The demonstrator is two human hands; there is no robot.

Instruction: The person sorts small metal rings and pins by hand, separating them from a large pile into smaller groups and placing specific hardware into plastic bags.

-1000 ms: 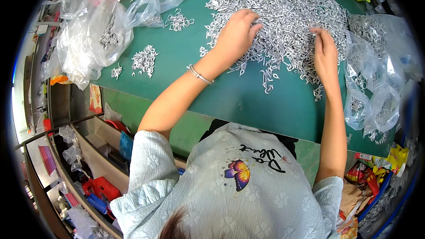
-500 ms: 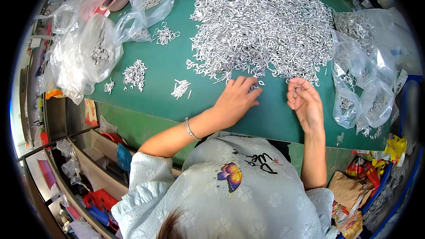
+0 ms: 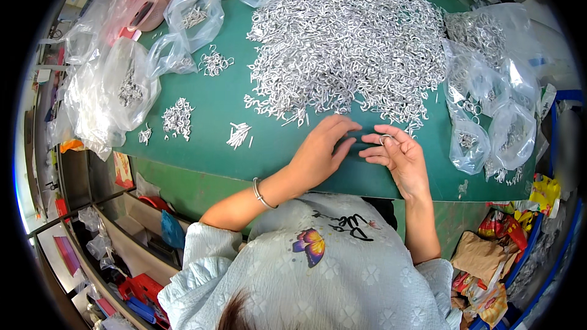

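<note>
A green table (image 3: 208,110) was covered across its far middle by a large heap of small silvery metal hooks (image 3: 348,36), spread wide and flat, probably so that single pieces could be raked off its near edge. Both hands were kept at that near edge, just below the heap. The left hand (image 3: 321,150) was laid palm down on the mat with the fingers loosely extended toward the other hand; nothing could be seen gripped in it, and whether a piece lay under the palm could not be told. The right hand (image 3: 394,153) was held with the fingers curled inward, and a single small metal ring-shaped piece (image 3: 385,139) appeared to be pinched at the fingertips, apparently lifted clear of the pile to be handled alone. To the left, smaller sorted clusters (image 3: 177,119) and a little bundle of straight pieces (image 3: 239,134) were set well apart from the heap, presumably so that kinds would not be mixed. Clear plastic bags (image 3: 116,91) partly filled with the same metal parts were placed along the left edge, and more filled bags (image 3: 489,122) along the right, within reach on either side.
</note>
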